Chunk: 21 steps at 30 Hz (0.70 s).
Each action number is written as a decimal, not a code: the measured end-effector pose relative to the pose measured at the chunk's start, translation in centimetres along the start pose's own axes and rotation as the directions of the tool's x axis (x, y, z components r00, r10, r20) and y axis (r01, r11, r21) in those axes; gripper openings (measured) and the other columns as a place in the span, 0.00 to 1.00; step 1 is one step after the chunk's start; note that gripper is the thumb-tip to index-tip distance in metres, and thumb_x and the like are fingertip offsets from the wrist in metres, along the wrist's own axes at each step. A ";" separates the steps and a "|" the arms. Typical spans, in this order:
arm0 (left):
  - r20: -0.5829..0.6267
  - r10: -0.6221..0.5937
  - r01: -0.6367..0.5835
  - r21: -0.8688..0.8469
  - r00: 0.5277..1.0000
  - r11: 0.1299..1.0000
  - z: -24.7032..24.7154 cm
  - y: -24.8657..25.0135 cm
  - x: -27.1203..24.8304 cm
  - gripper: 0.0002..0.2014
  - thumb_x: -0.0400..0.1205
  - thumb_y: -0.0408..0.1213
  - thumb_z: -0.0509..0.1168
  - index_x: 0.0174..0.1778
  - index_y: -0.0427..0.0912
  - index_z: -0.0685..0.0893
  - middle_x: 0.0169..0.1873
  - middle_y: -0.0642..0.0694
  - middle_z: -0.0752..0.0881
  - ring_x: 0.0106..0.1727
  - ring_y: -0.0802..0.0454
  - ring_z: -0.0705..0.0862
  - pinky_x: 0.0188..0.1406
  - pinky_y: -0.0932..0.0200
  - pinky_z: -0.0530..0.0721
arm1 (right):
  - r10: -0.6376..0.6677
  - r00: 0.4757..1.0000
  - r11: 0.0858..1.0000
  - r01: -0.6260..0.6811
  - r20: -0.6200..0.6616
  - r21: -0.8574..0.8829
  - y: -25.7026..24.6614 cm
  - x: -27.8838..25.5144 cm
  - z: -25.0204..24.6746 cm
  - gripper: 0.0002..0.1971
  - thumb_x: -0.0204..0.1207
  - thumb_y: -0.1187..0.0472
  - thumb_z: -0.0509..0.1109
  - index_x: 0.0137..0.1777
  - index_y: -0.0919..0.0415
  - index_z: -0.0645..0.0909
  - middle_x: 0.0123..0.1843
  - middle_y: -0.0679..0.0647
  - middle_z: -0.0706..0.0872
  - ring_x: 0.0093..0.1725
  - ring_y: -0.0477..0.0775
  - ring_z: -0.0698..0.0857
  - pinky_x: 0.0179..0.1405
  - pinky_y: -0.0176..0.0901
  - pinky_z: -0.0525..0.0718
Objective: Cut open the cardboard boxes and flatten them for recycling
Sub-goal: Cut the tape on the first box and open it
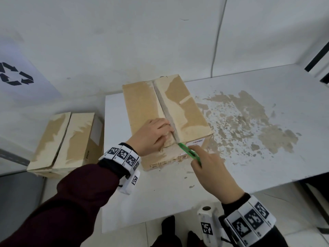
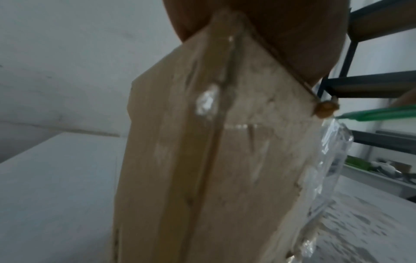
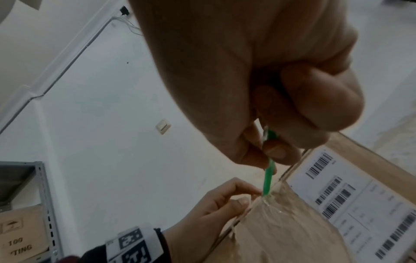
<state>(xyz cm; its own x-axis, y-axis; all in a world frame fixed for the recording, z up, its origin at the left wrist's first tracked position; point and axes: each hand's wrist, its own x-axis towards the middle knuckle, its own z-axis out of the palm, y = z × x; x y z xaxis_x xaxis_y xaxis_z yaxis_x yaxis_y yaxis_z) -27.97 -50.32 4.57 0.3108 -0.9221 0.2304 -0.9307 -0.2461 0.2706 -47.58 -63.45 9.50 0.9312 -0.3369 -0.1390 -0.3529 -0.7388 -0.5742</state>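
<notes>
A brown cardboard box (image 1: pixel 146 104) with a taped centre seam lies on the white table (image 1: pixel 249 157). My left hand (image 1: pixel 165 134) rests on the box's near top edge, fingers curled at the seam and thumb against the front edge (image 3: pixel 225 204). My right hand (image 1: pixel 195 154) grips a thin green cutter (image 1: pixel 187 151). The cutter's tip (image 3: pixel 266 193) touches the tape where the seam meets the front edge. In the left wrist view the box's front face (image 2: pixel 202 160) fills the frame, with the cutter (image 2: pixel 382 112) coming in from the right.
A second taped cardboard box (image 1: pixel 65 141) sits lower down to the left of the table. A white barcode label (image 3: pixel 360 204) covers the box's front. Loose clear tape (image 2: pixel 326 169) hangs at its side. Brown residue stains the table on the right (image 1: pixel 249 122). A recycling symbol (image 1: pixel 15 73) marks the far left.
</notes>
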 end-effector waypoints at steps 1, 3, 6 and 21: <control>-0.001 0.018 -0.018 0.000 1.000 1.000 0.0 0.1 0.2 0.14 0.83 0.40 0.55 0.58 0.41 0.83 0.59 0.43 0.80 0.63 0.44 0.77 0.62 0.47 0.74 | -0.010 1.000 1.000 0.010 0.002 0.005 0.1 0.0 0.1 0.18 0.82 0.64 0.55 0.69 0.54 0.73 0.26 0.49 0.71 0.22 0.45 0.63 0.23 0.37 0.58; 0.012 0.036 -0.036 0.002 0.999 0.999 0.2 0.1 0.5 0.14 0.84 0.43 0.55 0.55 0.41 0.82 0.56 0.43 0.79 0.59 0.45 0.76 0.60 0.47 0.74 | -0.020 1.000 1.000 0.020 -0.008 -0.001 0.3 0.2 0.2 0.19 0.82 0.64 0.55 0.71 0.53 0.73 0.25 0.48 0.71 0.22 0.45 0.64 0.23 0.36 0.58; 0.021 0.029 -0.029 0.019 0.999 0.999 0.4 0.0 1.3 0.16 0.84 0.48 0.52 0.52 0.44 0.82 0.53 0.47 0.77 0.58 0.48 0.73 0.60 0.52 0.70 | -0.020 1.000 1.000 0.019 -0.007 -0.014 0.4 0.6 0.4 0.20 0.83 0.64 0.54 0.73 0.52 0.72 0.27 0.49 0.73 0.23 0.45 0.65 0.23 0.37 0.59; -0.140 -0.019 0.015 -0.029 0.990 0.999 0.5 0.7 3.3 0.09 0.83 0.43 0.57 0.39 0.45 0.78 0.39 0.52 0.76 0.49 0.51 0.72 0.69 0.44 0.62 | 0.051 0.995 0.923 -0.079 0.084 0.377 1.1 0.1 1.7 0.18 0.82 0.62 0.62 0.69 0.48 0.79 0.29 0.42 0.79 0.21 0.41 0.71 0.20 0.29 0.68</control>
<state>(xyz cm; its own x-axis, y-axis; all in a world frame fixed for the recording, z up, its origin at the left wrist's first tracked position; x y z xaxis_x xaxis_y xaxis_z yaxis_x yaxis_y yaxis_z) -27.73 -53.69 5.09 0.3520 -0.8665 0.3539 -0.9201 -0.2510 0.3005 -47.74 -63.31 7.43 0.9165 -0.3239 -0.2348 -0.3647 -0.4353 -0.8231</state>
